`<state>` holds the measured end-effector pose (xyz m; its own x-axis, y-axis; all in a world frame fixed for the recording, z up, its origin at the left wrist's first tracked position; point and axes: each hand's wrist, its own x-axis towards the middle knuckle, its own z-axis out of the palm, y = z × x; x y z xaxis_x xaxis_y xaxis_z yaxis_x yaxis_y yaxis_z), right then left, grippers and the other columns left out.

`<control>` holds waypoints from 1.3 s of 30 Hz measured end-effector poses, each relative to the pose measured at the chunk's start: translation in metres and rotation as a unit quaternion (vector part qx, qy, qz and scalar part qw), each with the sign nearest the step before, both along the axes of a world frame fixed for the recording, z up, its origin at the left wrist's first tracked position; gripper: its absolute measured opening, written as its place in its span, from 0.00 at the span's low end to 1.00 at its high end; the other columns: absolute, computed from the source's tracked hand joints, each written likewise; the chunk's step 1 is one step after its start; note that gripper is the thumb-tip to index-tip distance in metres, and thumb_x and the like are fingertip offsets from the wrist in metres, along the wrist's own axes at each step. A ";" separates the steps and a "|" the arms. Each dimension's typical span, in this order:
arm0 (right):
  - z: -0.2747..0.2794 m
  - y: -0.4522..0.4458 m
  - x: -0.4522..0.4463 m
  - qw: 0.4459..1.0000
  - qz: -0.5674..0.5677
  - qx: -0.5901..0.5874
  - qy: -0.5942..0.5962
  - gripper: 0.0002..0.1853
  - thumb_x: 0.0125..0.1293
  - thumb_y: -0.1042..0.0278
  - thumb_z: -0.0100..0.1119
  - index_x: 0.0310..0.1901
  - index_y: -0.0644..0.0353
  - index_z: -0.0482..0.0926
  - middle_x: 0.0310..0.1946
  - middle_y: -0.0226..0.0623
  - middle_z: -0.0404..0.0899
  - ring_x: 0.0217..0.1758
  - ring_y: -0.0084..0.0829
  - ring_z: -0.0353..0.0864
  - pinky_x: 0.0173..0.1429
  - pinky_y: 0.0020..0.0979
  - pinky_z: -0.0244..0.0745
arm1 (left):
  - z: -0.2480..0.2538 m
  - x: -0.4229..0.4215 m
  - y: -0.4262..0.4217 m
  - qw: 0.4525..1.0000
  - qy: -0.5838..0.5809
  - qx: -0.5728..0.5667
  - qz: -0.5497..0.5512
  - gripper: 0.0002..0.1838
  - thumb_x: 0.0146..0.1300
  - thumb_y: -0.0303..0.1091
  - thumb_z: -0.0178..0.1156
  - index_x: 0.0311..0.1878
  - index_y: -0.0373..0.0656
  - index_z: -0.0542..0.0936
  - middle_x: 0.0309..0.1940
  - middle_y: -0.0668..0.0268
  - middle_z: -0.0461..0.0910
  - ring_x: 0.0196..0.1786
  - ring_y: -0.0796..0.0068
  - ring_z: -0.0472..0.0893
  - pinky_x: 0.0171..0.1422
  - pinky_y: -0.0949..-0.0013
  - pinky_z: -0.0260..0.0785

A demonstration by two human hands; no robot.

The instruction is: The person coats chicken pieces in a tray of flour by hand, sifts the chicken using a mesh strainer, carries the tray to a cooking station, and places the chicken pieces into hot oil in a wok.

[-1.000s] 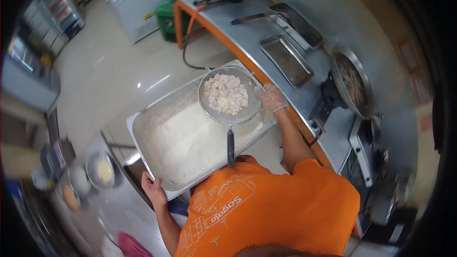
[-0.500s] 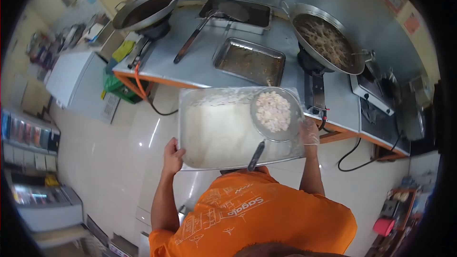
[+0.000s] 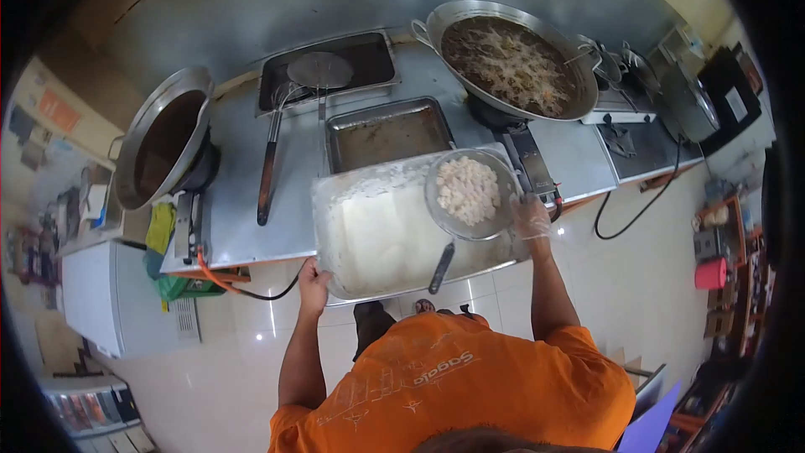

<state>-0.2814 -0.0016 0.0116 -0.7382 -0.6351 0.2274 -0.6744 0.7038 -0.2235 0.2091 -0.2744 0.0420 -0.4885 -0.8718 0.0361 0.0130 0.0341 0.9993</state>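
Note:
I hold a large rectangular metal tray (image 3: pixel 322 239) of white flour (image 3: pixel 373 243) in front of my body. My left hand (image 3: pixel 314 285) is closed on its left edge. At the right edge, my right hand (image 3: pixel 531 218), in a clear plastic glove, grips the tray; its fingers are partly hidden. A round strainer (image 3: pixel 434 201) with a black handle (image 3: pixel 442 267) rests on the right part of the tray. Pale, flour-coated pieces of food (image 3: pixel 468 191) lie in the strainer. The tray's far edge overlaps the steel counter.
A wok (image 3: pixel 587 88) of bubbling oil stands on a burner at the right, and another wok (image 3: pixel 172 138) of dark oil at the left. Between them are a shallow metal tray (image 3: pixel 390 130), a deeper pan (image 3: pixel 392 63) with a skimmer (image 3: pixel 320 71), and long-handled tongs (image 3: pixel 267 176).
The flour tray, with the strainer on it, has come nearer the counter, and its far edge now overlaps the front. My view has turned, and both hands still hold the tray.

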 end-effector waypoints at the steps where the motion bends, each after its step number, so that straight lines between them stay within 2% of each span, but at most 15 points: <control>1: -0.003 0.000 -0.005 1.000 -0.002 -0.002 -0.011 0.15 0.64 0.63 0.57 0.51 0.52 0.81 0.36 0.54 0.79 0.40 0.53 0.83 0.41 0.50 0.78 | 0.024 -0.005 0.013 0.999 -0.033 0.016 0.022 0.11 0.52 0.17 0.53 0.26 0.45 0.65 0.24 0.75 0.67 0.29 0.84 0.65 0.36 0.77 0.59; 6: 0.006 -0.015 -0.008 0.993 -0.047 -0.098 -0.042 0.16 0.63 0.61 0.59 0.49 0.59 0.81 0.38 0.55 0.80 0.40 0.57 0.82 0.42 0.51 0.77 | 0.020 -0.006 0.004 1.000 -0.001 0.007 0.010 0.11 0.53 0.17 0.53 0.27 0.45 0.65 0.24 0.77 0.65 0.28 0.85 0.63 0.35 0.77 0.57; 8: 0.051 -0.014 0.012 0.978 -0.099 -0.142 -0.118 0.16 0.63 0.60 0.59 0.47 0.62 0.81 0.38 0.55 0.81 0.40 0.58 0.81 0.43 0.52 0.77 | 0.028 -0.007 0.005 1.000 0.010 0.008 -0.002 0.11 0.53 0.17 0.53 0.27 0.45 0.65 0.24 0.77 0.65 0.29 0.85 0.63 0.35 0.77 0.57; 11: 0.080 0.000 0.022 0.984 -0.088 -0.117 -0.101 0.17 0.65 0.56 0.59 0.42 0.64 0.82 0.40 0.55 0.82 0.44 0.59 0.80 0.46 0.51 0.76 | 0.014 -0.007 0.015 1.000 0.012 0.020 -0.018 0.11 0.53 0.17 0.53 0.28 0.45 0.65 0.25 0.77 0.65 0.29 0.86 0.63 0.36 0.78 0.57; 14: 0.122 -0.016 0.069 0.991 -0.036 -0.097 0.083 0.17 0.65 0.55 0.60 0.41 0.63 0.83 0.41 0.53 0.83 0.49 0.57 0.80 0.52 0.50 0.75 | 0.017 -0.005 0.019 0.997 0.028 0.065 -0.024 0.10 0.53 0.17 0.53 0.29 0.45 0.65 0.26 0.77 0.65 0.30 0.86 0.63 0.37 0.77 0.58; 15: 0.098 -0.019 0.063 0.992 0.028 -0.125 0.011 0.20 0.64 0.53 0.61 0.48 0.61 0.82 0.44 0.53 0.83 0.52 0.56 0.79 0.58 0.50 0.73 | 0.020 -0.002 0.019 0.997 0.016 0.068 -0.030 0.10 0.54 0.17 0.52 0.29 0.45 0.64 0.26 0.76 0.66 0.31 0.85 0.64 0.37 0.77 0.60; 18: 0.120 -0.068 0.094 0.993 0.073 -0.077 -0.050 0.27 0.60 0.51 0.63 0.57 0.60 0.78 0.49 0.53 0.82 0.57 0.54 0.78 0.64 0.48 0.70 | 0.021 -0.008 0.008 0.996 0.032 0.071 -0.035 0.10 0.54 0.17 0.52 0.29 0.45 0.65 0.26 0.76 0.67 0.31 0.85 0.65 0.37 0.77 0.61; 22: 0.151 -0.128 0.104 0.976 0.104 0.143 -0.130 0.47 0.53 0.45 0.66 0.72 0.58 0.62 0.64 0.58 0.71 0.70 0.56 0.68 0.73 0.47 0.63 | 0.022 -0.009 0.009 0.997 0.029 0.072 -0.031 0.11 0.54 0.17 0.53 0.29 0.45 0.64 0.26 0.76 0.66 0.31 0.85 0.65 0.37 0.77 0.60; 26: 0.087 -0.149 0.080 0.980 0.087 0.178 -0.019 0.53 0.50 0.42 0.66 0.76 0.51 0.55 0.72 0.59 0.60 0.76 0.59 0.58 0.75 0.52 0.59 | 0.021 -0.006 0.005 0.998 0.021 0.055 -0.018 0.12 0.53 0.18 0.54 0.27 0.46 0.64 0.24 0.76 0.66 0.30 0.85 0.64 0.36 0.77 0.58; 29: 0.072 -0.144 0.081 0.984 0.104 0.143 0.012 0.40 0.56 0.52 0.63 0.71 0.53 0.66 0.66 0.54 0.70 0.73 0.56 0.63 0.76 0.54 0.57 | 0.027 -0.011 0.012 0.996 0.041 0.073 -0.017 0.12 0.52 0.17 0.54 0.27 0.46 0.63 0.24 0.77 0.64 0.30 0.85 0.63 0.35 0.77 0.57; 32: 0.120 -0.143 0.095 0.987 0.049 0.117 -0.097 0.36 0.56 0.56 0.63 0.68 0.55 0.69 0.66 0.53 0.70 0.73 0.54 0.64 0.75 0.54 0.58 | 0.029 -0.013 0.011 0.997 0.031 0.065 -0.012 0.13 0.52 0.16 0.54 0.27 0.46 0.63 0.24 0.77 0.64 0.29 0.85 0.63 0.35 0.77 0.57; 33: 0.118 -0.144 0.095 0.989 0.056 0.112 -0.078 0.34 0.56 0.57 0.63 0.66 0.56 0.71 0.65 0.54 0.71 0.72 0.54 0.65 0.73 0.53 0.61 | 0.026 -0.011 0.009 0.997 0.035 0.064 -0.012 0.13 0.52 0.16 0.54 0.27 0.46 0.63 0.24 0.77 0.64 0.29 0.85 0.63 0.35 0.77 0.57; 35: 0.100 -0.143 0.087 0.992 0.068 0.102 -0.040 0.31 0.57 0.58 0.62 0.63 0.56 0.74 0.65 0.54 0.71 0.70 0.54 0.67 0.70 0.51 0.66 | 0.016 -0.009 0.005 0.997 0.045 0.063 -0.014 0.13 0.52 0.16 0.54 0.27 0.46 0.63 0.24 0.77 0.64 0.29 0.86 0.63 0.35 0.77 0.57; 38: 0.038 -0.153 0.053 0.998 0.050 -0.034 -0.002 0.23 0.59 0.61 0.63 0.56 0.58 0.79 0.57 0.53 0.78 0.62 0.53 0.77 0.62 0.46 0.75 | 0.019 -0.010 0.007 0.996 0.062 0.064 -0.017 0.13 0.52 0.17 0.54 0.27 0.46 0.63 0.24 0.77 0.63 0.29 0.86 0.62 0.35 0.78 0.56; 39: 0.043 -0.150 0.047 0.999 0.043 -0.022 -0.022 0.24 0.56 0.65 0.64 0.56 0.59 0.79 0.51 0.52 0.80 0.55 0.50 0.79 0.58 0.44 0.77 | 0.019 -0.010 0.008 0.996 0.056 0.063 -0.015 0.13 0.52 0.17 0.54 0.27 0.46 0.63 0.24 0.77 0.63 0.29 0.86 0.62 0.34 0.78 0.56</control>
